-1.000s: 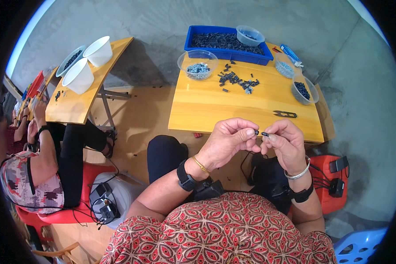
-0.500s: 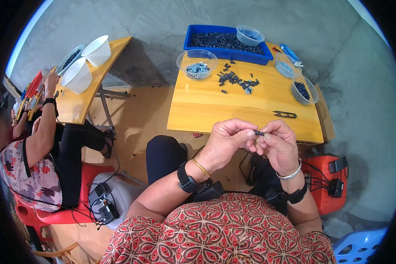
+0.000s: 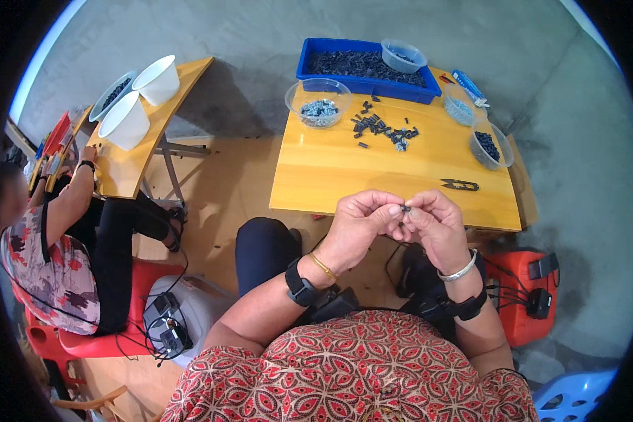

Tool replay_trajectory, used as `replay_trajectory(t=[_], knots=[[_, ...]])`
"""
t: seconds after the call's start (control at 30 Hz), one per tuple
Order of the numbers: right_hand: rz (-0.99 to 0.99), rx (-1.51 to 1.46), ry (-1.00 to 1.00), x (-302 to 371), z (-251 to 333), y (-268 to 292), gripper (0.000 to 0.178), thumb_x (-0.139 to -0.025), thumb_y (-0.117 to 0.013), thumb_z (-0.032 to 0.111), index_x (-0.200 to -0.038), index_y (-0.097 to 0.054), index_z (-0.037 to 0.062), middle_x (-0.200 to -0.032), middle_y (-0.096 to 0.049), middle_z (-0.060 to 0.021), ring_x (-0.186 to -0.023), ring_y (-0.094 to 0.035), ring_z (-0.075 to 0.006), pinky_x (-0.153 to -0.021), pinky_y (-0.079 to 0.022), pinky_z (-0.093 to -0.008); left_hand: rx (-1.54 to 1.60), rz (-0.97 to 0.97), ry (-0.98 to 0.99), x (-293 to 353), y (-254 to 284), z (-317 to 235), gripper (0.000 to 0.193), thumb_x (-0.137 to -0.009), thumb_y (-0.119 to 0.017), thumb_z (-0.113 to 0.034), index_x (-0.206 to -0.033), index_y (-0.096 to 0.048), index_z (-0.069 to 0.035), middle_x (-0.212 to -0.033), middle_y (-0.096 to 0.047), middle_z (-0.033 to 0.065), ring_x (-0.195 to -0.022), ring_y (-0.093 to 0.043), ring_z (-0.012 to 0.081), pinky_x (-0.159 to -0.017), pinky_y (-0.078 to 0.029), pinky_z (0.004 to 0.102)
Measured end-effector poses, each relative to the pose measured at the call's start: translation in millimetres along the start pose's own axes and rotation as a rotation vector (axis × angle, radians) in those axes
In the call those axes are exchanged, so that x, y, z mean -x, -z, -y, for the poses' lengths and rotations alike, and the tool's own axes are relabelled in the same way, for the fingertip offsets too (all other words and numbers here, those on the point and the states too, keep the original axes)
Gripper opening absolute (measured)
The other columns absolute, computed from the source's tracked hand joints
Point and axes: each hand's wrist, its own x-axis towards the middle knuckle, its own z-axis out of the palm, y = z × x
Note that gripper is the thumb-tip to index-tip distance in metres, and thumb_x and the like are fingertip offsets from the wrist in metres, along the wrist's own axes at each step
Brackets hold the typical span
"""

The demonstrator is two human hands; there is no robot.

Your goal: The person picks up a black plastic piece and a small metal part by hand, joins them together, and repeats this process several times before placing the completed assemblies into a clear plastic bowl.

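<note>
Just off the table's front edge, both my hands meet at a small black cylindrical part (image 3: 405, 209). My left hand (image 3: 366, 221) pinches one end between thumb and forefinger, and my right hand (image 3: 435, 224) pinches the other. Fingertips cover most of the part, so its details cannot be made out. Beyond them on the yellow table (image 3: 330, 176) lies a loose heap of black parts (image 3: 378, 128) with a few small silvery pieces. Black thread snips (image 3: 460, 185) rest near the right side of the table.
A blue tray (image 3: 373, 90) of black parts stands at the back with a clear bowl (image 3: 404, 56) in it. Other clear bowls (image 3: 318, 105) hold small parts. On the left, a co-worker (image 3: 56, 267) sits at another table with white tubs (image 3: 124, 121). A red box (image 3: 524, 295) with cables is right.
My hands have come closer together around the black part, covering more of it, and shifted slightly left. The co-worker's arm has lowered from the tubs toward the table edge.
</note>
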Motion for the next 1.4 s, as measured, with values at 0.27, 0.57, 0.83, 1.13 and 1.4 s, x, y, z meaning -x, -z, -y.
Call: replay_trajectory(t=[0.27, 0.57, 0.83, 1.13, 1.4], knots=[[-0.042, 0.398, 0.051, 0, 4, 14, 0.013, -0.083, -0.053, 0.007, -0.094, -0.053, 0.0000, -0.070, -0.054, -0.0027, -0.057, -0.051, -0.0079, -0.052, -0.043, -0.0195, -0.011, -0.052, 0.072, -6, 8, 3, 0.011, -0.081, -0.056, -0.005, -0.091, -0.057, 0.000, -0.073, -0.057, 0.0037, -0.061, -0.052, 0.0093, -0.057, -0.050, 0.0243], [-0.077, 0.617, 0.159, -6, -11, 9, 0.005, -0.081, -0.055, 0.005, -0.081, -0.052, 0.0011, -0.066, -0.051, 0.0001, -0.056, -0.047, -0.0054, -0.050, -0.039, -0.0184, -0.047, -0.070, 0.089, -16, 11, 6, 0.015, -0.081, -0.055, -0.005, -0.095, -0.057, 0.000, -0.075, -0.058, 0.0040, -0.063, -0.054, 0.0092, -0.058, -0.048, 0.0232], [-0.078, 0.562, 0.178, -15, -23, 17, 0.003, -0.081, -0.053, 0.002, -0.082, -0.051, 0.0006, -0.071, -0.051, -0.0014, -0.060, -0.047, -0.0056, -0.053, -0.038, -0.0184, 0.164, -0.066, 0.182, -29, 17, 9, 0.016, -0.082, -0.054, -0.008, -0.095, -0.057, 0.000, -0.075, -0.058, 0.0041, -0.063, -0.053, 0.0102, -0.061, -0.048, 0.0251], [-0.065, 0.520, 0.172, -24, -26, 30, 0.004, -0.080, -0.054, 0.003, -0.082, -0.051, 0.0001, -0.071, -0.051, -0.0031, -0.061, -0.049, -0.0079, -0.053, -0.040, -0.0208, 0.202, -0.011, 0.213, -42, 24, 14, 0.015, -0.081, -0.054, -0.007, -0.094, -0.057, 0.000, -0.073, -0.058, 0.0048, -0.063, -0.054, 0.0107, -0.062, -0.049, 0.0259], [-0.057, 0.913, 0.405, -36, -32, 45, 0.009, -0.074, -0.055, -0.002, -0.082, -0.053, 0.0005, -0.071, -0.052, -0.0115, -0.062, -0.052, -0.0255, -0.057, -0.041, -0.0305, -0.096, -0.109, 0.119, -55, 30, 33, 0.013, -0.079, -0.056, -0.003, -0.092, -0.058, 0.001, -0.075, -0.059, 0.0045, -0.064, -0.054, 0.0093, -0.061, -0.049, 0.0236]])
